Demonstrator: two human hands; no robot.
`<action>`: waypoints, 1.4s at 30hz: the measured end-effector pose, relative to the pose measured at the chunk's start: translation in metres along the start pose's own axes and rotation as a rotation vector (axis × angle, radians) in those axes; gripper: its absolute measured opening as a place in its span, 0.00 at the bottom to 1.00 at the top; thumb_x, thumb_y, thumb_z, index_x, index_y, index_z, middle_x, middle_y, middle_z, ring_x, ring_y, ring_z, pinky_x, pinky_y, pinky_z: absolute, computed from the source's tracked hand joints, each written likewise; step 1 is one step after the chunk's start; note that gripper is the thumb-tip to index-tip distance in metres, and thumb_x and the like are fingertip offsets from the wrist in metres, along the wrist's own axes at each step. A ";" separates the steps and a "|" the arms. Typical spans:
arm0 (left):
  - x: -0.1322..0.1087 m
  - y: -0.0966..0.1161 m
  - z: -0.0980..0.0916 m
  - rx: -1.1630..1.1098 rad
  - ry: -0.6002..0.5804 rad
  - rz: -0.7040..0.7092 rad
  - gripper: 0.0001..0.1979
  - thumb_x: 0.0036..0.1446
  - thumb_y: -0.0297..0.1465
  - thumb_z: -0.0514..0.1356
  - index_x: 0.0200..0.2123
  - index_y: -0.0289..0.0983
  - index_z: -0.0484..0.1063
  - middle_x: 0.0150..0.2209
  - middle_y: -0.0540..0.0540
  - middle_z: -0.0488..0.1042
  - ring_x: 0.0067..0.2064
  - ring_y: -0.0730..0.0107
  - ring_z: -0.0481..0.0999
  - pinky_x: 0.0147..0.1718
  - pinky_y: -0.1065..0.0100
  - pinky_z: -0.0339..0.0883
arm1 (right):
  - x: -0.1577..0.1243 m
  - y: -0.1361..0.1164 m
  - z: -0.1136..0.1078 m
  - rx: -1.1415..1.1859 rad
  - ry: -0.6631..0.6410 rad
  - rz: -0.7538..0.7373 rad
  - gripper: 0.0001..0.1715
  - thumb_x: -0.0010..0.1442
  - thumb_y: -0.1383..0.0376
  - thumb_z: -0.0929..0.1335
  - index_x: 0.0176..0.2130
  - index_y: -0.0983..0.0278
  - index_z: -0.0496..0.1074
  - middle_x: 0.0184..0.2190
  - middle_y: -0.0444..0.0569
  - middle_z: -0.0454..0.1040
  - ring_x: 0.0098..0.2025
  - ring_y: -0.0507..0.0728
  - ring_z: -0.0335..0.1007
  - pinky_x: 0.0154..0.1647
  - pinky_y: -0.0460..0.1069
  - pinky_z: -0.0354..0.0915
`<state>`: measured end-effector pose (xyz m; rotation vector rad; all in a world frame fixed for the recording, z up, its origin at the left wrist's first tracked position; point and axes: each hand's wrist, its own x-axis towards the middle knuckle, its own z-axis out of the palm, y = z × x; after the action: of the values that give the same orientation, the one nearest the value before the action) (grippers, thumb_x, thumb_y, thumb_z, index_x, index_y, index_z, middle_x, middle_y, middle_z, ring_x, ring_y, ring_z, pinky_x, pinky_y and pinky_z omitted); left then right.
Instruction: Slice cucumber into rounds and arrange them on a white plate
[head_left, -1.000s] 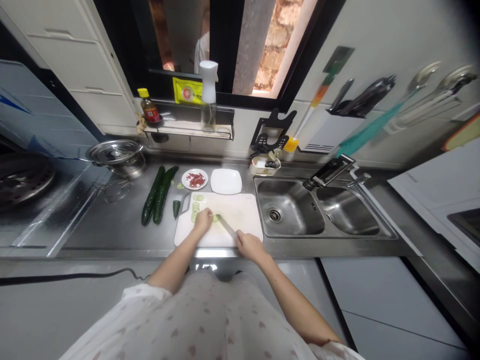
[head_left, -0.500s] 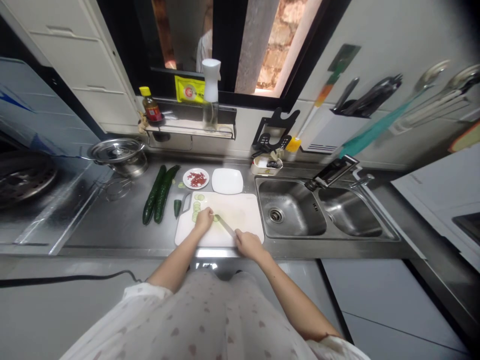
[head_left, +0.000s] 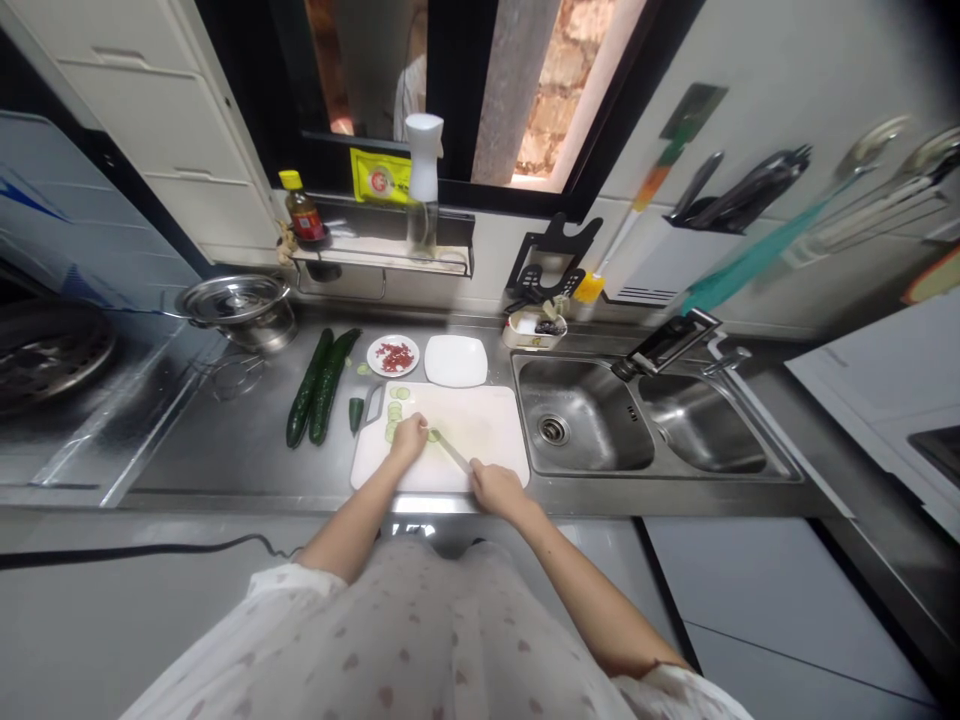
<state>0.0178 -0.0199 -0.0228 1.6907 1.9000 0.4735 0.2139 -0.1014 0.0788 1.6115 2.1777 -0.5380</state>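
My right hand [head_left: 497, 487] is wrapped round the handle of a knife [head_left: 452, 453], whose blade points up and left over the white cutting board [head_left: 480, 405]. My left hand [head_left: 409, 438] is closed at the blade's tip; what its fingers pinch is too small to make out. Beside the tip lies a pale green slice [head_left: 433, 435]. Several cucumber slices [head_left: 394, 411] lie at the board's left. A dark green cucumber piece [head_left: 356, 414] rests just left of the board, and two whole cucumbers [head_left: 324, 390] lie farther left.
Behind the board are a plate of red pieces [head_left: 393, 356] and a white square plate [head_left: 456, 361]. A double sink [head_left: 585, 415] is at the right. A lidded steel pot [head_left: 240, 308] stands back left. A shelf [head_left: 375, 255] holds bottles.
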 end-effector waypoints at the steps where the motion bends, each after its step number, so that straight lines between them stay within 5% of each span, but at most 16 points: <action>1: 0.000 0.000 0.000 0.001 0.000 0.002 0.10 0.54 0.23 0.54 0.39 0.35 0.72 0.37 0.43 0.76 0.40 0.66 0.74 0.40 0.70 0.63 | -0.001 0.001 0.001 -0.002 -0.005 -0.003 0.16 0.66 0.63 0.54 0.49 0.63 0.63 0.39 0.57 0.75 0.40 0.60 0.73 0.36 0.50 0.60; 14: -0.001 0.001 -0.003 0.013 -0.014 0.000 0.11 0.54 0.24 0.55 0.39 0.35 0.73 0.37 0.43 0.77 0.40 0.65 0.74 0.40 0.70 0.62 | -0.007 0.007 0.003 -0.002 -0.093 -0.013 0.18 0.64 0.65 0.55 0.52 0.64 0.61 0.41 0.59 0.75 0.43 0.62 0.72 0.37 0.51 0.61; 42: 0.001 0.001 -0.002 0.009 -0.028 -0.010 0.10 0.53 0.23 0.55 0.37 0.36 0.74 0.35 0.44 0.77 0.39 0.66 0.74 0.39 0.71 0.63 | 0.001 0.007 0.009 0.018 -0.044 -0.024 0.16 0.64 0.66 0.56 0.49 0.65 0.64 0.40 0.59 0.75 0.41 0.62 0.74 0.36 0.51 0.63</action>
<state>0.0177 -0.0185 -0.0209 1.6845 1.8924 0.4353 0.2205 -0.1032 0.0705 1.5698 2.1687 -0.5955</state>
